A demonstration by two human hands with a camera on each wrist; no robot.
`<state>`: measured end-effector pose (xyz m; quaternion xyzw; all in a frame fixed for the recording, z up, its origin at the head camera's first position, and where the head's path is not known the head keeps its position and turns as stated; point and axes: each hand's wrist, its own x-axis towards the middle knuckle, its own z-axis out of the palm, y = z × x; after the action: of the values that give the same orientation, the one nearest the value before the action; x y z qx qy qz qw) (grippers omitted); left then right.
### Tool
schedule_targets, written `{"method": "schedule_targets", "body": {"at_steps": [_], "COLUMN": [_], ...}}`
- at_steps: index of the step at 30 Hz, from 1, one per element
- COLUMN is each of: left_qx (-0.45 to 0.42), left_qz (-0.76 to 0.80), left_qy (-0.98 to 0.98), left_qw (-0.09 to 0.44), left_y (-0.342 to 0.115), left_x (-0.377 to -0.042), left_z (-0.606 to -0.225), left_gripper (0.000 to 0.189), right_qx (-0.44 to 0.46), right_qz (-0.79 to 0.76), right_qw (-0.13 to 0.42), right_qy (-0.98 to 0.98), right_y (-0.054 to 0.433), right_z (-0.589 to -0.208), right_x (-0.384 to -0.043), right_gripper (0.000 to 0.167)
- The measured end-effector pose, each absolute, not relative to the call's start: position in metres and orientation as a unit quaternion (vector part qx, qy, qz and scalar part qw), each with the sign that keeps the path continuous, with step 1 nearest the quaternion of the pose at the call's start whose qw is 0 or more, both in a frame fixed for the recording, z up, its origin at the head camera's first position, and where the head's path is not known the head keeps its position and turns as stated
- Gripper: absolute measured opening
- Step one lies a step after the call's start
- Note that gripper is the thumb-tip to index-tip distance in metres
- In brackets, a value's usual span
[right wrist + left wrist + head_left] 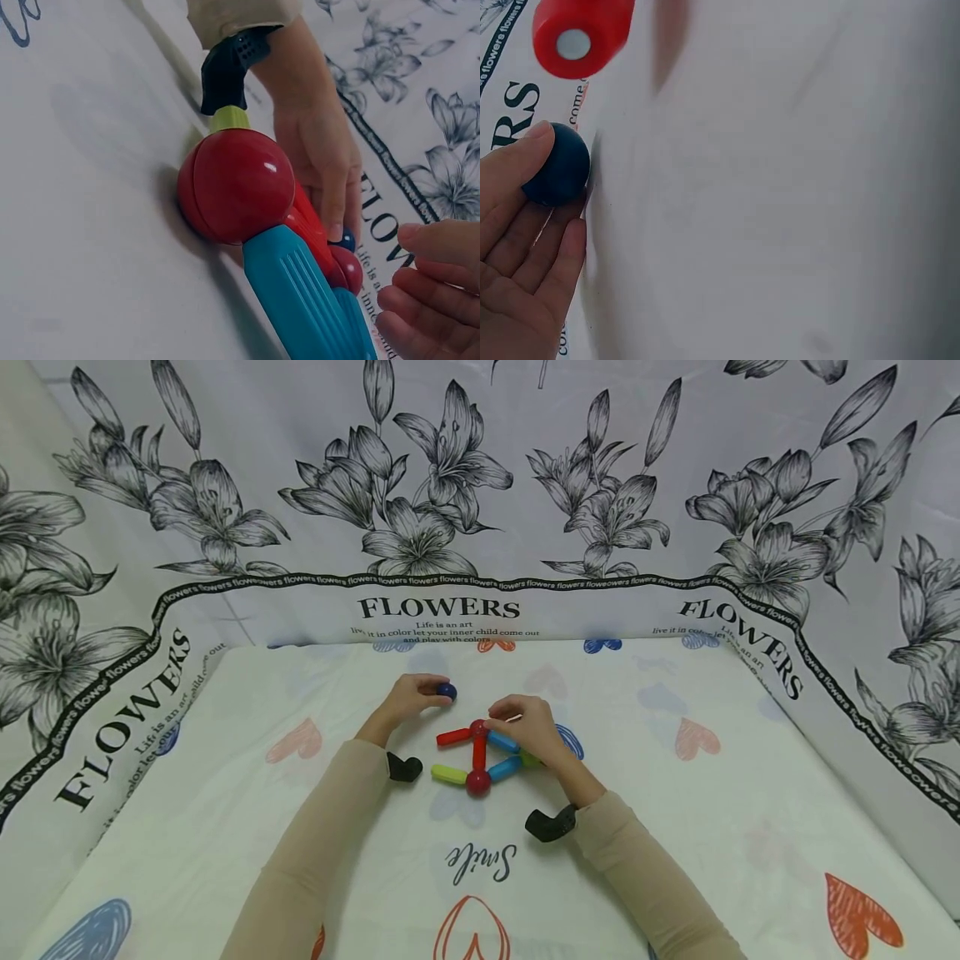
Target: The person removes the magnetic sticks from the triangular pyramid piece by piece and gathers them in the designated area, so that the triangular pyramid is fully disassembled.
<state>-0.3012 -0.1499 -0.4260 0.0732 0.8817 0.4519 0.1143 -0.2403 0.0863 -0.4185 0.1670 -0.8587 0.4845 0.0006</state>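
Observation:
A dark blue ball [447, 692] is pinched between the thumb and fingers of my left hand [405, 700], close to the tabletop. Beside it lies a joined toy structure of rods and balls. Its larger red ball [477, 783] bears a yellow-green rod [448, 773], an upright-lying red rod [479, 754] and a blue rod [504, 768]. A second red ball [478, 727] joins another red rod [453, 737], whose free end points left, and a second blue rod [502, 742]. My right hand [435, 289] hovers by that ball, fingers loosely bent and holding nothing. It partly hides a green piece [529, 760].
A white cloth with printed hearts covers the table [750, 793]. Flower-printed curtains [442, 485] stand behind and at both sides. Black wrist mounts [551, 824] jut inward from both sleeves, close to the structure.

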Motion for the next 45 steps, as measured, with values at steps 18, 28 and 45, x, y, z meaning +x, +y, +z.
{"method": "schedule_targets", "body": {"at_steps": [18, 28, 45], "left_qx": [0.086, 0.086, 0.052], "left_qz": [0.437, 0.444, 0.465], "left_qy": [0.888, 0.883, 0.879], "left_qw": [0.119, 0.123, 0.094], "left_y": [-0.145, -0.147, -0.162], "left_x": [-0.306, -0.305, -0.289], "left_z": [-0.429, -0.429, -0.424], "left_gripper": [0.053, 0.056, 0.051], "right_qx": [0.111, 0.1, 0.112], "right_qz": [0.471, 0.455, 0.442], "right_qw": [-0.126, -0.148, -0.14], "right_qy": [-0.866, -0.872, -0.879], "right_y": [0.079, 0.074, 0.074], "right_z": [-0.426, -0.425, -0.428], "right_x": [-0.255, -0.257, -0.26], "right_gripper": [0.036, 0.034, 0.032]}}
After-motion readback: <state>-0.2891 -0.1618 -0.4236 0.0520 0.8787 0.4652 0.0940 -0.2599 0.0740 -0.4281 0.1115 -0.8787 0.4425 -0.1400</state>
